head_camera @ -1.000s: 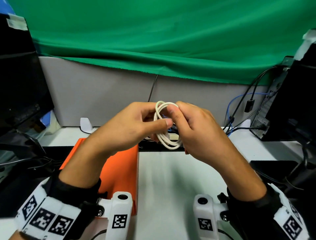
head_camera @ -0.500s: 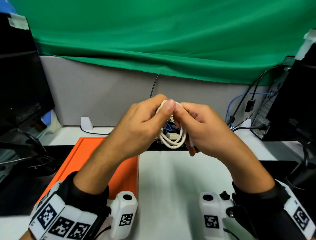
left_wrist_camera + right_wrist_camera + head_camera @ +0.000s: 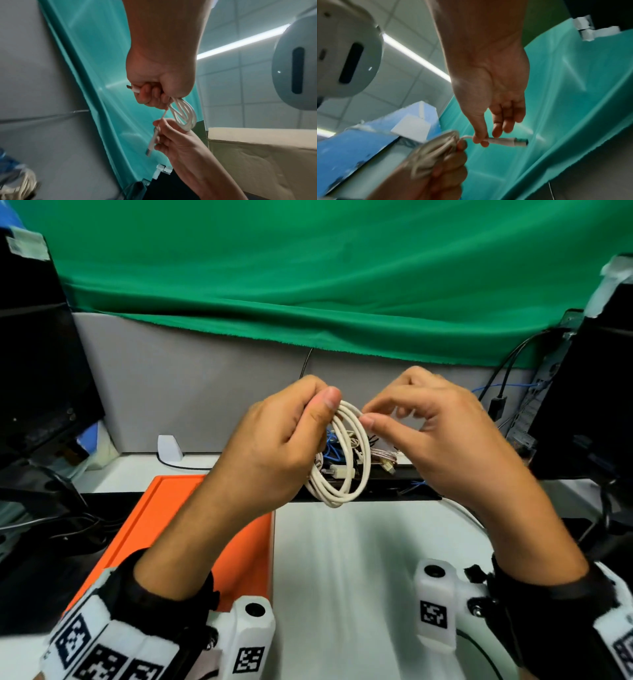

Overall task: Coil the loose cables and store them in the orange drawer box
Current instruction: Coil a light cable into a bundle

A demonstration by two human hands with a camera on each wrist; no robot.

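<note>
A white cable wound into a coil of several loops hangs in the air above the desk. My left hand grips the top of the coil in its fist, thumb up. My right hand is beside it on the right, and its thumb and forefinger pinch the cable's free plug end. The same plug end shows in the left wrist view. The orange drawer box lies on the desk under my left forearm.
A grey partition with a green cloth over it stands behind. Black monitors flank both sides. A tangle of other cables lies in a tray at the desk's back edge. A white desk surface spreads in front.
My hands have drawn slightly apart. The right hand has let go of the coil's top and now pinches the plug end out to the right; the left hand keeps the coil.
</note>
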